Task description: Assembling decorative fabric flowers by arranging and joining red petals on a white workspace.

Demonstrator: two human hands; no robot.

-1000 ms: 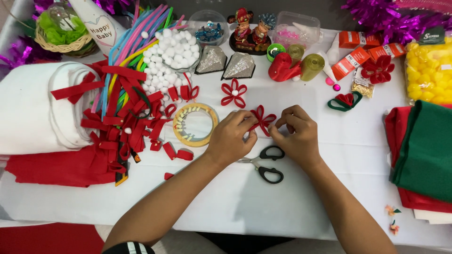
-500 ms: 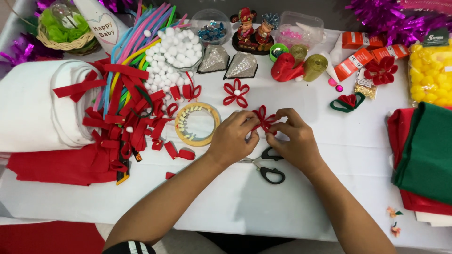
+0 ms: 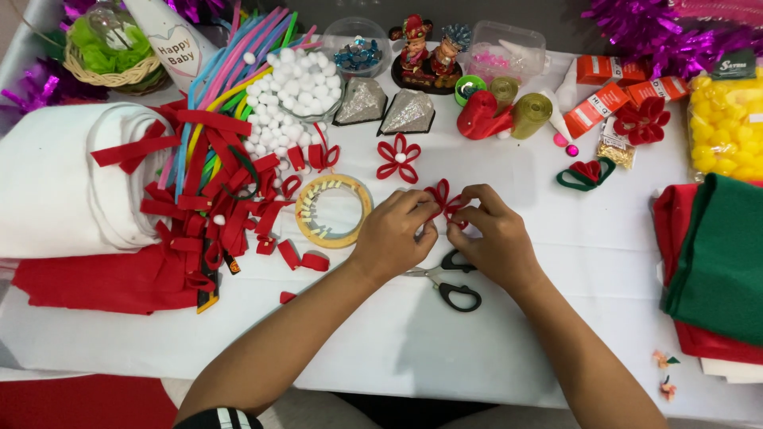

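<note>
The white table (image 3: pixel 556 238) bears a white felt roll (image 3: pixel 63 183) at nine o'clock and a heap of red felt strips (image 3: pixel 214 206) beside it. At centre, the left hand (image 3: pixel 393 234) and right hand (image 3: pixel 493 238) meet, fingertips pinched together on a small red looped flower (image 3: pixel 439 197) at twelve o'clock of the knuckles. Black-handled scissors (image 3: pixel 453 286) lie under the wrists. Holding the loops well likely means pinching at the centre, petals evenly fanned, like the finished red flower (image 3: pixel 399 157) above.

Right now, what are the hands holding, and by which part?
Both hands, left hand and right hand, pinch a small red looped felt flower at its lower edge, between their fingertips.
</note>
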